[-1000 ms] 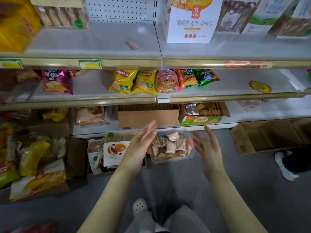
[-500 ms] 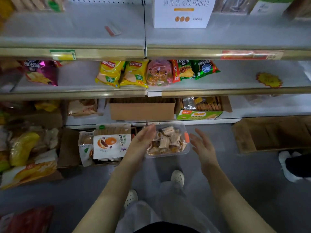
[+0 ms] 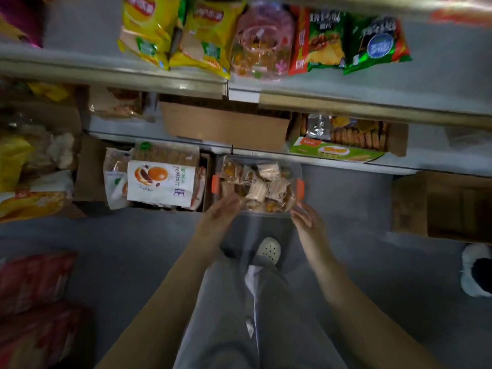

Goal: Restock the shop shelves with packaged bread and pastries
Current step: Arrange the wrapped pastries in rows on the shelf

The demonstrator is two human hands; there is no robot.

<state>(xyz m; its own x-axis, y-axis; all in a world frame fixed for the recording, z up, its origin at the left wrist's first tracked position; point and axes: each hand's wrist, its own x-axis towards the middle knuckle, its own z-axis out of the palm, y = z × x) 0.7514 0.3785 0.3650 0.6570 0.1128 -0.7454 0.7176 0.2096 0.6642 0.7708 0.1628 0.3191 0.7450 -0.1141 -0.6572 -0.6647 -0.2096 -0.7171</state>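
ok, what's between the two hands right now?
Head view: the clear plastic tub of wrapped pastries with orange clips, its near edge between left hand and right hand, on the floor.

In the upper part of your frame, the middle shelf (image 3: 399, 83) carries two yellow chip bags (image 3: 173, 35), a pink clear tub (image 3: 262, 41) and two green snack bags (image 3: 348, 41) in a row. Below it, the lower shelf (image 3: 426, 153) carries a plain cardboard box (image 3: 226, 126) and, just beside it to the right, an open biscuit carton (image 3: 343, 142). The grey floor (image 3: 372, 235) at lower frame carries a clear tub of wrapped pastries (image 3: 257, 185) and an open carton (image 3: 447, 206) at right.
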